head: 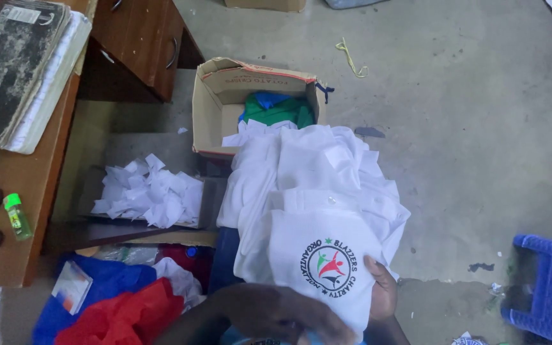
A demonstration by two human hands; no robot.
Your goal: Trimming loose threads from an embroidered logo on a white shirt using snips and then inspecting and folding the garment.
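A white polo shirt [317,255] lies folded on top of a heap of other white shirts [301,166], its round printed emblem in black, red and green facing up. It sits at six o'clock in view, the heap stretching toward twelve o'clock from it. The right hand [381,291] grips its lower edge, and the left hand [276,313] rests at its lower left corner.

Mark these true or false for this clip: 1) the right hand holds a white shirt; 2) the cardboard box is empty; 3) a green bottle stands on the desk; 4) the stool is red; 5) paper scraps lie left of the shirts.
1) True: the right hand grips the white shirt at its edge.
2) False: the box holds green and blue cloth.
3) True: the small green bottle stands on the desk.
4) False: the stool is blue.
5) True: the white scraps lie left of the shirts.
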